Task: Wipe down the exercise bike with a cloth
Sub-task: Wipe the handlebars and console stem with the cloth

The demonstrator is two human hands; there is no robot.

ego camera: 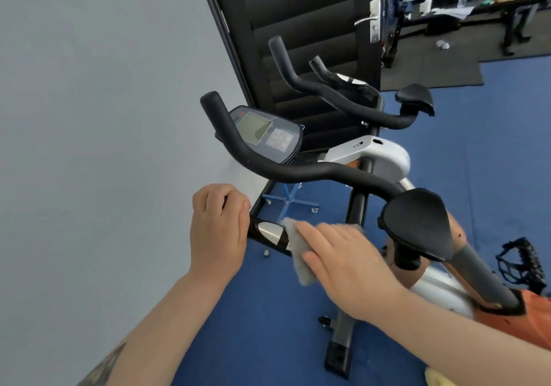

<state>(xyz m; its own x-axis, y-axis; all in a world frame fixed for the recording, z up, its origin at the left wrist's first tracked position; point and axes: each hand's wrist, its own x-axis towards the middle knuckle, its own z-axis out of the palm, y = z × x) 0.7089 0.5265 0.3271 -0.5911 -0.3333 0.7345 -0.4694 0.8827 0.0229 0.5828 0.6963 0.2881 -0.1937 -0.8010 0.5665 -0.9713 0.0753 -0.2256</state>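
Note:
The exercise bike stands in front of me with a black curved handlebar (298, 174), a grey console (256, 130) and a black elbow pad (417, 224). My left hand (219, 230) grips the near end of the lower handlebar, just beside its silver sensor plate (269, 230). My right hand (343, 260) lies flat, fingers straight, on a grey cloth (298, 254) and presses it against that same bar to the right of the sensor. The bar under the cloth is hidden.
A second bike's handlebars (328, 93) stand behind, in front of a black door (298, 13). A grey wall fills the left. Blue floor mat (268, 311) lies below, with a blue wheeled stand (287, 200) and a black pedal (518, 263). Cluttered tables (477, 7) stand far right.

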